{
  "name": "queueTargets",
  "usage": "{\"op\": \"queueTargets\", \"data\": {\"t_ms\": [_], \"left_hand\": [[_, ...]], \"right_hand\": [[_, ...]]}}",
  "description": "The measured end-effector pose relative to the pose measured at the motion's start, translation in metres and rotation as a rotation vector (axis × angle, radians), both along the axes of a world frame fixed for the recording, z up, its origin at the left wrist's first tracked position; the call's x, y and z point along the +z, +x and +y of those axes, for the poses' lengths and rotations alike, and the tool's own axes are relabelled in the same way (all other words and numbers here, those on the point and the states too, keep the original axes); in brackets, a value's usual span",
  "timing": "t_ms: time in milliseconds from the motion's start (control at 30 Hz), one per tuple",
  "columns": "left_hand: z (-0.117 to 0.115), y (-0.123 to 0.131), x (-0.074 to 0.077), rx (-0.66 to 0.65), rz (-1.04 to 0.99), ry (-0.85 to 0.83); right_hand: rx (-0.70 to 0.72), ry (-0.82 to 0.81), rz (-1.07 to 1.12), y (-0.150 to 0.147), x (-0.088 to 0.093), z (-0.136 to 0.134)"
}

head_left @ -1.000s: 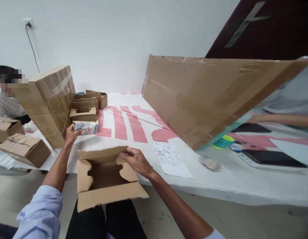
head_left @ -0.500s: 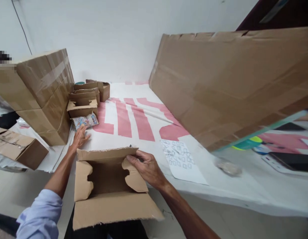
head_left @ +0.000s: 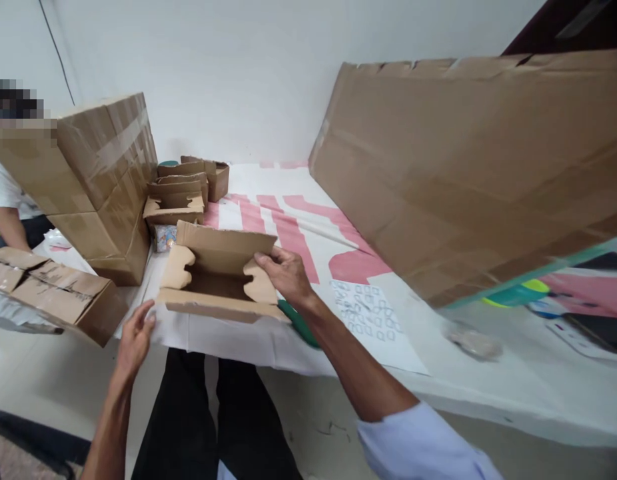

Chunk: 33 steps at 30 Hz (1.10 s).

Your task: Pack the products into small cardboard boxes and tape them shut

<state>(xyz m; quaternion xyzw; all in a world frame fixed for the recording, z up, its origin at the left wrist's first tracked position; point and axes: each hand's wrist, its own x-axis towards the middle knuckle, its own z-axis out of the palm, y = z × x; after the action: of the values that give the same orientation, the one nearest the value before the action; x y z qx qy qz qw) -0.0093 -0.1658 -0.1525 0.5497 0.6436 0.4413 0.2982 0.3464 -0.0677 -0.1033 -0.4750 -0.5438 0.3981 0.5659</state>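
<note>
An open cardboard box (head_left: 223, 308) with its flaps spread is over the front part of the cloth-covered table. My right hand (head_left: 288, 272) grips its right side flap, thumb on the near face. My left hand (head_left: 137, 333) is off the box's near left corner, fingers apart and holding nothing. Behind the box's left side, a printed packet (head_left: 166, 238) shows only in part. Smaller open boxes (head_left: 173, 202) stand in a row beyond it. Under my right forearm lies a green object (head_left: 299, 325), partly hidden.
Stacked taped cartons (head_left: 101, 180) stand at left, with a person (head_left: 13, 193) behind them. A closed box (head_left: 58, 288) lies at lower left. A large cardboard panel (head_left: 468, 173) leans on the right. A marked paper sheet (head_left: 373, 320) and a small bag (head_left: 473, 341) lie on the table.
The open box has moved forward and up over the table, carried by my right hand. My left hand has come back from the packet toward me. The green object now shows.
</note>
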Motion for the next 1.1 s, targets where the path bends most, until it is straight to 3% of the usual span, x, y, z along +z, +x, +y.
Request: {"op": "queueTargets", "data": {"t_ms": [67, 133, 200, 333, 467, 667, 767, 900, 1100], "left_hand": [[-0.04, 0.011, -0.008, 0.072, 0.047, 0.047], [-0.055, 0.027, -0.007, 0.022, 0.084, 0.057], [-0.046, 0.043, 0.001, -0.045, 0.113, 0.082], [0.006, 0.062, 0.02, -0.066, 0.22, 0.095], [0.058, 0.067, 0.023, -0.045, 0.304, 0.054], [0.109, 0.071, 0.021, -0.002, 0.346, -0.02], [0.127, 0.07, 0.021, 0.051, 0.383, -0.053], [0.146, 0.067, 0.02, 0.107, 0.437, -0.069], [0.183, 0.067, 0.021, 0.09, 0.491, -0.049]], "right_hand": [[0.003, 0.02, -0.011, -0.017, -0.003, 0.03], [0.005, 0.015, -0.04, -0.043, -0.002, 0.06], [-0.019, -0.011, -0.081, -0.069, 0.003, 0.085], [-0.116, 0.055, -0.159, -0.095, 0.011, 0.101], [-0.122, 0.22, -0.307, -0.076, -0.007, 0.057], [-0.168, 0.435, -0.599, -0.022, -0.064, -0.058], [-0.196, 0.445, -0.714, -0.006, -0.093, -0.094], [-0.207, 0.472, -0.793, 0.0, -0.117, -0.113], [-0.21, 0.447, -0.836, -0.001, -0.118, -0.114]]}}
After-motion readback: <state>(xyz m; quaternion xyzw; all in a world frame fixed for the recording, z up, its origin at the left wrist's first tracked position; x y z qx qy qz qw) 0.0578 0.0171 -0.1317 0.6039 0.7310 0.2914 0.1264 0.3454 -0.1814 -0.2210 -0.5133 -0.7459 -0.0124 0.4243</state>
